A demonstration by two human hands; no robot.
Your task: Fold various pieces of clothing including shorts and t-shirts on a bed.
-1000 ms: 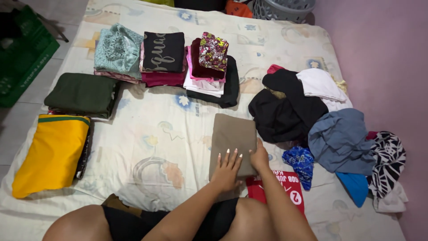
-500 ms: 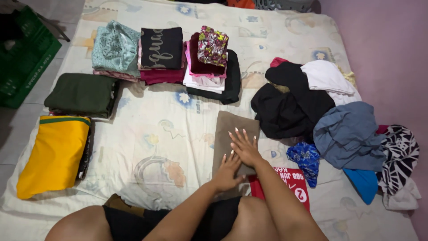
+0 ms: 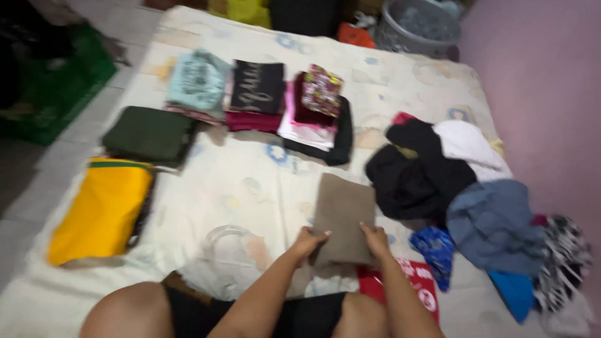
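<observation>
The left hand [image 3: 308,241] and right hand [image 3: 375,238] pinch the near corners of the folded brown cloth [image 3: 343,216]. It looks soft and light, likely sagging beyond the grip.

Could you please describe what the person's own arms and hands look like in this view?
Both forearms are bare, with no sleeves, watch or bracelets visible. The left hand and right hand wear no gloves. The picture is too blurred to tell rings or nails. Dark shorts show at the lap.

We note that both forearms are bare with no sleeves, watch or bracelets in view, the left hand [image 3: 308,240] and right hand [image 3: 376,238] carry long pale-painted nails and no visible rings, and black shorts [image 3: 294,316] cover the upper thighs.
</observation>
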